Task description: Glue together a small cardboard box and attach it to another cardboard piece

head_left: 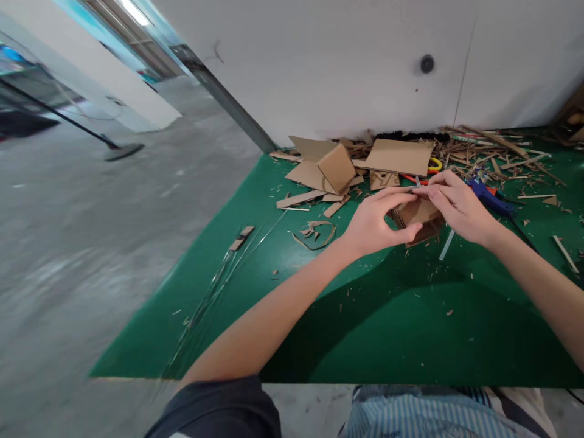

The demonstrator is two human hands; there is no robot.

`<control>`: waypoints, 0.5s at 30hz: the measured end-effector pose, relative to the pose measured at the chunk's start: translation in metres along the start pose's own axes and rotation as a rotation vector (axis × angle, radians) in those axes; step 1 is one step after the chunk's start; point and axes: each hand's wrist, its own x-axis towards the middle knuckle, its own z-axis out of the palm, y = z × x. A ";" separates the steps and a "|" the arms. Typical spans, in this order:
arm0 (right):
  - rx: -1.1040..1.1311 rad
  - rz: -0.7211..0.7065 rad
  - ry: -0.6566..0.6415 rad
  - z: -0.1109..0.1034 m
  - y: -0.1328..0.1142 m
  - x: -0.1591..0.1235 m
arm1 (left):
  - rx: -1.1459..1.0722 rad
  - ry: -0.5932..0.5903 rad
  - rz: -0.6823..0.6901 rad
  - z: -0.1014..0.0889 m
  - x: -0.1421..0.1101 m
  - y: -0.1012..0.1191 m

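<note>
A small folded cardboard piece (417, 212), box-like with an inner hollow, is held between my hands above the green tabletop. My left hand (376, 219) grips its left side, thumb low in front and fingers along the top edge. My right hand (460, 204) is closed at its upper right, with the fingertips pressed together near the top edge. What exactly those fingertips pinch is partly hidden. Just right of my right hand lies a blue glue gun (490, 198). A translucent glue stick (447, 245) shows beneath my right hand.
Cardboard sheets (399, 156) and scraps (310, 175) pile along the white wall (347, 73). Yellow-handled scissors (435, 163) are partly covered there. Thin clear strands (219, 280) and a curled cardboard strip (326, 234) lie left. The table's left edge drops to grey floor (114, 243).
</note>
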 end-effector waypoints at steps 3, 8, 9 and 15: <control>-0.024 0.046 -0.013 0.004 0.006 0.001 | -0.026 0.029 -0.050 -0.003 0.003 0.002; -0.107 -0.008 0.231 0.007 0.000 0.001 | -0.126 0.068 -0.139 -0.005 0.006 0.003; -0.148 -0.040 0.322 0.006 -0.005 0.000 | -0.141 0.085 -0.184 -0.005 0.007 0.002; -0.436 -0.480 0.243 0.008 -0.060 -0.011 | -0.084 0.125 -0.283 -0.006 0.010 -0.004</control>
